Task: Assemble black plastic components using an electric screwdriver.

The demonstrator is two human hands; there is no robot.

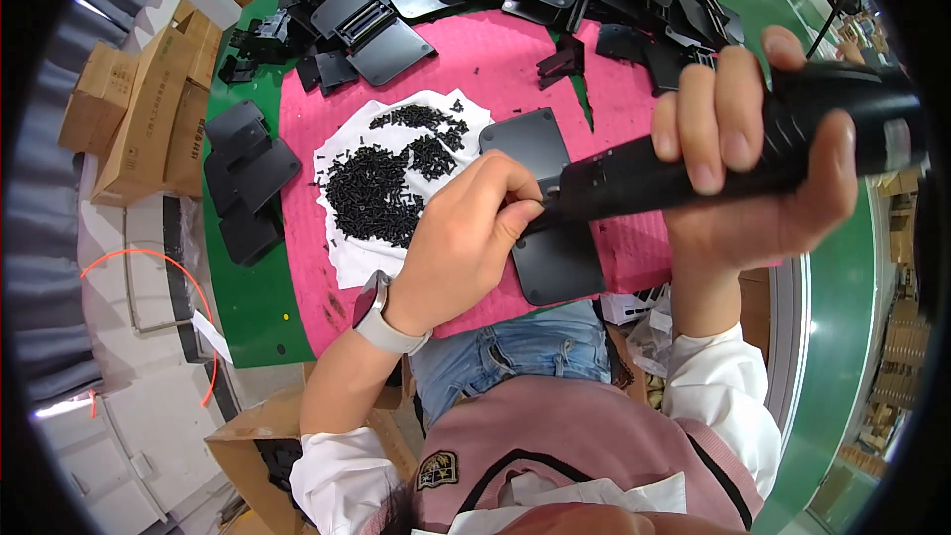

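Right hand (pixel 763 188) gripping black electric screwdriver (pixel 693 163), left fingers (pixel 515 213) pinched at its tip, over black plate (pixel 555 258)

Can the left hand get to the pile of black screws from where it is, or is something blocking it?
Probably yes. The left hand is pinching at the tip of the black electric screwdriver, and the pile of black screws lies on the white cloth just to its left, with nothing visible between them.
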